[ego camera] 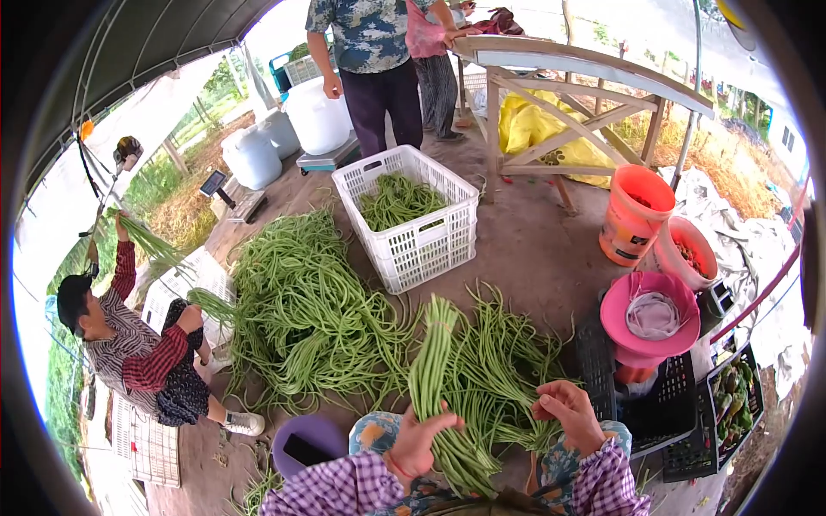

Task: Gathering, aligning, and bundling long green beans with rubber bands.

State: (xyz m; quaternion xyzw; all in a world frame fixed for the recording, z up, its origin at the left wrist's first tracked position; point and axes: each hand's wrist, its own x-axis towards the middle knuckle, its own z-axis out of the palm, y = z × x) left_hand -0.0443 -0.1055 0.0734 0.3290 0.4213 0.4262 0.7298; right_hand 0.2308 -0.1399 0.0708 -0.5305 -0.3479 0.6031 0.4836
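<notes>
My left hand (416,438) is wrapped around a bundle of yardlong beans (432,367), which stands tilted over my lap. A thin band (441,326) circles the bundle near its upper end. Over the right side of a loose heap of long beans (497,351), my right hand (568,413) has its fingers curled, thumb near the index finger. Whether it pinches a bean is unclear. A larger bean pile (310,303) lies to the left of this heap.
Ahead stands a white plastic crate (426,258) with beans inside. A purple stool (306,429) bears a dark phone (303,449). Black crates (658,413), a pink basin (619,326) and orange buckets (629,226) stand right. A seated person (129,342) holds beans at left; another person (374,71) stands behind the crate.
</notes>
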